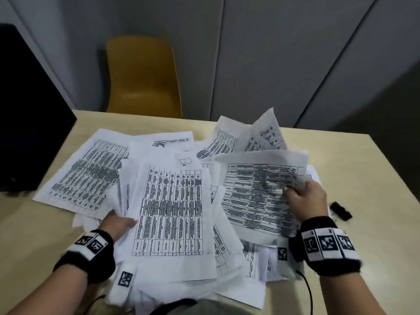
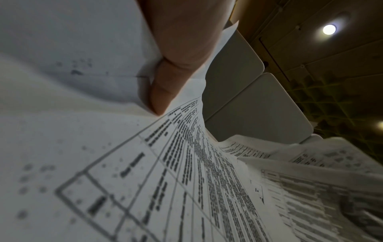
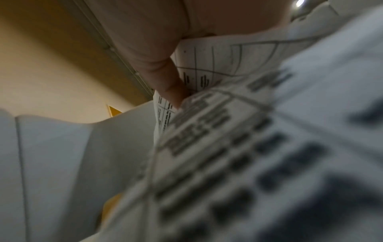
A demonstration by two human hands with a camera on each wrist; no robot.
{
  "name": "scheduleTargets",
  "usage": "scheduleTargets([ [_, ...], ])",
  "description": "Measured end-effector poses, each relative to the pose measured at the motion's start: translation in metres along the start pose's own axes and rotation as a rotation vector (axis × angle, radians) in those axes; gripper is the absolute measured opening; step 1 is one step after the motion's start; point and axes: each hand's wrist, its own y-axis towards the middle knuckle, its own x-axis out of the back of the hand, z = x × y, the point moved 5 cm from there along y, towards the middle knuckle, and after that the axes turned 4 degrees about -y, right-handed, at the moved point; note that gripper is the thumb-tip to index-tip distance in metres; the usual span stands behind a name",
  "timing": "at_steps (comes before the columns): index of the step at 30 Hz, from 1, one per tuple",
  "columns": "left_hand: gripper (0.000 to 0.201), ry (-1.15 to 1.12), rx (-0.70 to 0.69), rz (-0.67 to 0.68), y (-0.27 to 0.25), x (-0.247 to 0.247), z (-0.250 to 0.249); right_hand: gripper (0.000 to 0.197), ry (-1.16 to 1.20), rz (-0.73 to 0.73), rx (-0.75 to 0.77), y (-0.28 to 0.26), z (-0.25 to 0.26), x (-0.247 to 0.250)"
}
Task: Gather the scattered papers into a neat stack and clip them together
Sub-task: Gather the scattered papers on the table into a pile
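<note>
Several white printed papers [image 1: 168,201] lie in a loose overlapping heap across the beige table [image 1: 354,169]. My left hand [image 1: 119,222] reaches under the left side of the heap; its thumb [image 2: 163,91] presses on a sheet with a printed table [image 2: 186,172], pinching the papers. My right hand [image 1: 304,198] holds the right edge of a raised, curled sheet [image 1: 261,189]; its thumb [image 3: 165,86] pinches the paper [image 3: 207,68]. More sheets stick up at the back right [image 1: 266,130]. A black binder clip [image 1: 341,210] lies on the table to the right of my right hand.
A yellow chair [image 1: 143,76] stands behind the table's far edge. A dark panel [image 1: 29,123] stands at the left. Grey wall panels [image 1: 272,53] rise behind. A black cable [image 1: 308,289] runs from my right wristband toward me.
</note>
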Motion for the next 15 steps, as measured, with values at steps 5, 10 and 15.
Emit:
scheduleTargets([
  [5, 0.061, 0.027, -0.008, -0.004, 0.0, -0.001, -0.003, 0.02, -0.141, -0.154, 0.234, -0.012, 0.035, 0.034],
  [10, 0.042, 0.055, -0.048, -0.005, -0.002, -0.003, -0.006, 0.026, -0.066, -0.388, 0.371, -0.029, 0.068, 0.074],
  [15, 0.036, 0.052, -0.051, 0.006, 0.002, -0.004, -0.006, 0.013, 0.066, -0.56, 0.547, -0.052, 0.102, 0.104],
])
